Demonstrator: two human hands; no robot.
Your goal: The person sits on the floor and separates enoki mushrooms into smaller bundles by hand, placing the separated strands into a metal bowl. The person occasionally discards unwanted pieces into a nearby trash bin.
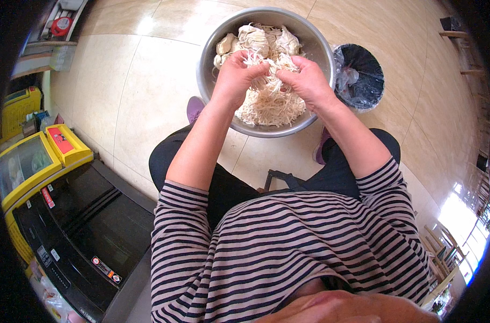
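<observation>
A wide stainless steel basin (323, 44) stands on the floor before me. At its far side lie several pale, bunched clumps (253, 40) of a stringy food, and at its near side a loose heap of thin pale shreds (271, 109). Above the heap, my left hand (245, 74) pinches a tuft of shreds between thumb and fingers. Close beside it on the right, my right hand (305, 78) grips more of the same shreds. Strands hang between and below both hands. What exactly the food is, I cannot tell.
Touching or close to the basin's right side is a round bin (368, 80) lined with a black bag, with clear plastic inside. At left are a black-topped appliance (95, 218) and a yellow glass-lidded chest freezer (27, 161). Wooden stools or chairs show at the lower right.
</observation>
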